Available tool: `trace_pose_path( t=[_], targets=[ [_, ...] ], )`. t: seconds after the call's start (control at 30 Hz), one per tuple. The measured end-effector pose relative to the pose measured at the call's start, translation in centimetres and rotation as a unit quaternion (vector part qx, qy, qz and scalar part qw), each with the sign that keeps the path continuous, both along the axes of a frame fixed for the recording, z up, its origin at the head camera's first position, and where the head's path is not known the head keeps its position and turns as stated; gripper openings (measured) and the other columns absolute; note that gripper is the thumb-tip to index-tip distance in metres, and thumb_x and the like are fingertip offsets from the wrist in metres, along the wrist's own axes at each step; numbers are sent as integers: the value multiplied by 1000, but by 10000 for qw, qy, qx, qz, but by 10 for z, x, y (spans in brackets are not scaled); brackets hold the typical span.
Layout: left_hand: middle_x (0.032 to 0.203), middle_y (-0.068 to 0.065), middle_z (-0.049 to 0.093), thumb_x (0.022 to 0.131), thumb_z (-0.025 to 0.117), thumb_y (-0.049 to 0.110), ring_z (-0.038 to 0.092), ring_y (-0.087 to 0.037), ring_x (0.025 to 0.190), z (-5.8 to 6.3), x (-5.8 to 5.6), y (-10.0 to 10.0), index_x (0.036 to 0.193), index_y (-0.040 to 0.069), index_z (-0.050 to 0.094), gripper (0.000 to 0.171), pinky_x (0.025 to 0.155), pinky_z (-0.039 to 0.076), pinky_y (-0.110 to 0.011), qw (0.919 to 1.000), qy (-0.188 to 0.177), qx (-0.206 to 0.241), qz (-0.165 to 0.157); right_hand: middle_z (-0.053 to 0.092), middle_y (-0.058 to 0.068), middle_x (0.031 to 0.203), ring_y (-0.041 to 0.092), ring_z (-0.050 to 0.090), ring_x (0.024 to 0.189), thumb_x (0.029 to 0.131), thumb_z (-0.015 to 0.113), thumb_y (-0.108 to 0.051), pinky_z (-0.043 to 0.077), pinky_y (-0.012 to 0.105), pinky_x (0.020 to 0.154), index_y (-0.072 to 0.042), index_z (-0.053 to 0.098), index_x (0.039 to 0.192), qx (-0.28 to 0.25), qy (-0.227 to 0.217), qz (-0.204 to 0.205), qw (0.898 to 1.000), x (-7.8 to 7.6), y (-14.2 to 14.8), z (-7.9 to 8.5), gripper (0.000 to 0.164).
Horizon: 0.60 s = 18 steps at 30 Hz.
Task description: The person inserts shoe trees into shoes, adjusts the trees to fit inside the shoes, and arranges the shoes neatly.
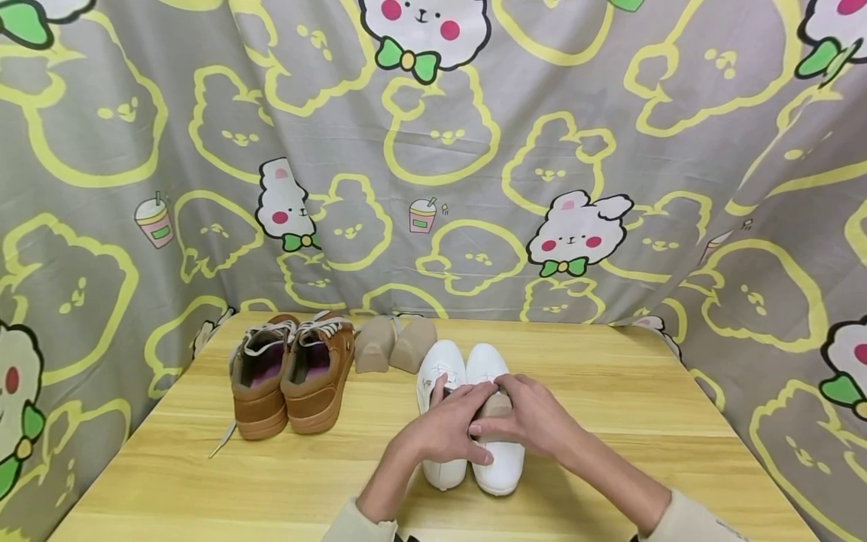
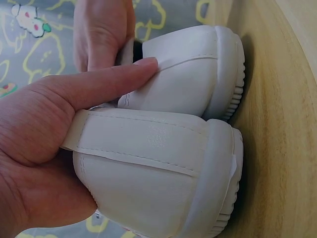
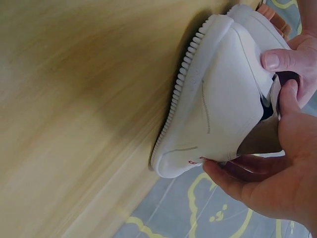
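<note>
Two white shoes (image 1: 486, 363), right hand (image 1: 536, 414) pinching a tan insert (image 3: 261, 136) half hidden in one, left hand (image 1: 448, 427) with grip unclear

On the table (image 1: 609, 429), two lace-up sneakers (image 1: 318, 399) are set side by side at the left, a lace (image 1: 223, 443) being trailed left of them. Beside their toes, to the right, two loose shoe inserts (image 1: 414, 346) are placed. Farther right and nearer, the left low shoe (image 1: 443, 357) and right low shoe (image 1: 486, 361) are aligned, toes toward the curtain (image 1: 460, 192) behind. At the right low shoe's opening, a third insert (image 1: 497, 406) is held by the right hand (image 1: 538, 418). The left hand (image 1: 443, 429) is extended over the left low shoe, its thumb rested on the other's heel.
</note>
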<state>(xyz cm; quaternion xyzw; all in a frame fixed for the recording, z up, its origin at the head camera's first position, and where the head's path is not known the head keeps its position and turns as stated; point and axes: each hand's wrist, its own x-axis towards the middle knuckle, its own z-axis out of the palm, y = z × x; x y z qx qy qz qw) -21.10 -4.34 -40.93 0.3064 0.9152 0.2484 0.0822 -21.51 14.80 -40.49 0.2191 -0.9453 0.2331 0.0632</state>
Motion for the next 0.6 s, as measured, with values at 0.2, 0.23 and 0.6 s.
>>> trace_pose_path(
  t=[0.2,0.23,0.6],
  targets=[
    [164,0,36,80,86,32,31,-20,152,1,0,1,160,15,31,98,122,-2,-63,10000,-70,25,-20,72,13,110,28,68,99,72,81,-65,57,44,85,-3,67,117,-98,177,-109,9997,0,0,-6,78],
    [164,1,36,81,85,33,31,-20,152,1,0,1,160,16,31,98,123,-2,-63,10000,-58,-2,-15,72,12,110,27,68,99,72,80,-65,57,44,85,-4,67,117,-117,146,-113,9998,0,0,-6,78],
    [163,2,38,80,87,33,32,-18,151,2,2,0,160,18,31,98,123,1,-62,10000,-20,-74,27,68,11,128,31,66,112,77,84,-52,57,42,84,-9,62,137,-378,-1477,79,9883,-8,23,15,77]
  ],
)
